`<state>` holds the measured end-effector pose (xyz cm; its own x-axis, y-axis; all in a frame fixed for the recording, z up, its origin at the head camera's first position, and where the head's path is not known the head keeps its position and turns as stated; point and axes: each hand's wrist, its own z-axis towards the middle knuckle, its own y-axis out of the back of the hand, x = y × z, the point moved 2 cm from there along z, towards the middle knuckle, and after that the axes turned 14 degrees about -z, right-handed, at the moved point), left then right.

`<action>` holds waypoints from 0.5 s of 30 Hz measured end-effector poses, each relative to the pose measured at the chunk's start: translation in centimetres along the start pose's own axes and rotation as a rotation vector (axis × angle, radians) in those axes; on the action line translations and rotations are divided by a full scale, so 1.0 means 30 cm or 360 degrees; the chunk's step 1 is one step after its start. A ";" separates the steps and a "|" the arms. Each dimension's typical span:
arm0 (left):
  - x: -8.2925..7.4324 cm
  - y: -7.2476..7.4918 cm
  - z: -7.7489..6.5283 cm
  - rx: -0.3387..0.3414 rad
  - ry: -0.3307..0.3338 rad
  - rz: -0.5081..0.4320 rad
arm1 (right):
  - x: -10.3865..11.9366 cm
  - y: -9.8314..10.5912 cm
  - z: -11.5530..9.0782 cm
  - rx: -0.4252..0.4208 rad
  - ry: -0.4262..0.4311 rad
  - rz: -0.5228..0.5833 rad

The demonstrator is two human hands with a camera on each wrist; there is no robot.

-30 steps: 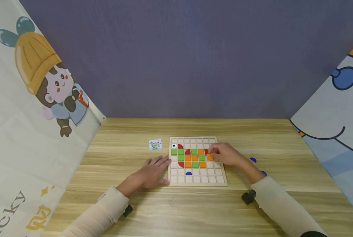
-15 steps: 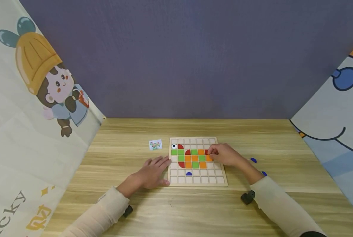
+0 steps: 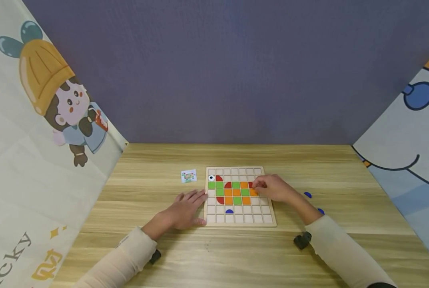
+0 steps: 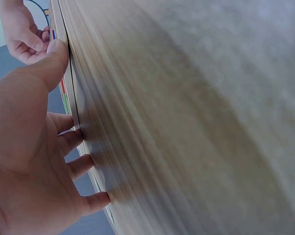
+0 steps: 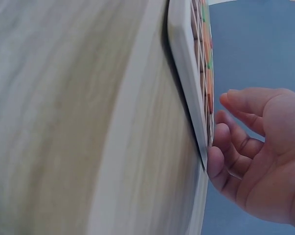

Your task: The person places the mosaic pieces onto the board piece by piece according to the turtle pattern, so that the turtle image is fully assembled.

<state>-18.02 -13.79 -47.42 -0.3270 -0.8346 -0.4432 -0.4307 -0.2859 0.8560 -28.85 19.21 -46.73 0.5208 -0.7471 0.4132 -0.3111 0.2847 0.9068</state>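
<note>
In the head view, my left hand (image 3: 186, 210) lies with its fingers spread along the left edge of a wooden grid board (image 3: 240, 225). Over the board's right side is my right hand (image 3: 276, 188), its fingers bent at an orange square tile (image 3: 254, 193), which appears to sit in a cell. The right wrist view shows no tile between the loosely bent fingers (image 5: 230, 147). Green (image 3: 237, 200), orange and red tiles fill several cells. A round eye tile (image 3: 211, 178) lies at upper left, and a blue half-round tile (image 3: 229, 211) lower down.
A small picture card (image 3: 188, 176) lies left of the board. Two blue half-round pieces (image 3: 308, 195) are on the table (image 3: 214, 260) beside the right forearm. A grey-blue wall (image 3: 236, 72) stands behind, with patterned panels at both sides.
The orange tile, earlier slightly skewed at the right fingertips, has settled leftward and down into line with its row. The left hand stays in place.
</note>
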 end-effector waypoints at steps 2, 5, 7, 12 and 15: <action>-0.001 0.001 0.000 -0.0002 -0.0001 0.0000 | -0.004 0.003 -0.003 -0.0011 0.0002 -0.0003; -0.001 0.001 -0.001 -0.0002 -0.0003 -0.0008 | -0.015 0.006 -0.010 -0.0029 -0.0005 -0.0009; -0.003 0.002 -0.003 -0.0002 -0.0001 -0.0015 | -0.022 0.009 -0.017 -0.0043 -0.0002 -0.0027; -0.005 0.004 -0.005 -0.0002 -0.0011 -0.0027 | -0.049 0.017 -0.044 -0.0051 0.0005 -0.0034; -0.005 0.003 -0.005 -0.0002 -0.0014 -0.0017 | -0.066 0.024 -0.062 -0.0048 0.0005 -0.0039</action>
<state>-17.89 -13.78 -47.23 -0.3296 -0.8274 -0.4547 -0.4330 -0.2955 0.8516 -28.63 22.00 -46.75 0.5303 -0.7523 0.3909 -0.2738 0.2844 0.9188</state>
